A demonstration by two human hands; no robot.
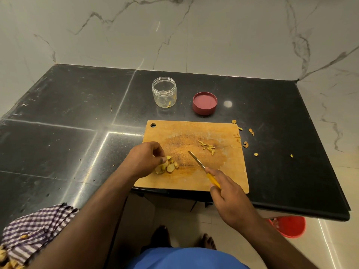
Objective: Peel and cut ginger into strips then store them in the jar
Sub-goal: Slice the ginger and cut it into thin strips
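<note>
A wooden cutting board lies at the counter's front edge. My left hand hovers over its left side, fingertips pinching a slice from a small pile of ginger slices. My right hand grips the yellow handle of a small knife, whose blade points up-left above the board's middle. A few cut ginger strips lie on the board's upper right. The clear jar stands open behind the board with a couple of strips inside. Its pink lid lies upside down to the right.
Ginger peel scraps are scattered on the black counter right of the board. A checked cloth with more ginger lies at the lower left. A red bucket sits on the floor under the counter's right end. Marble walls enclose the counter.
</note>
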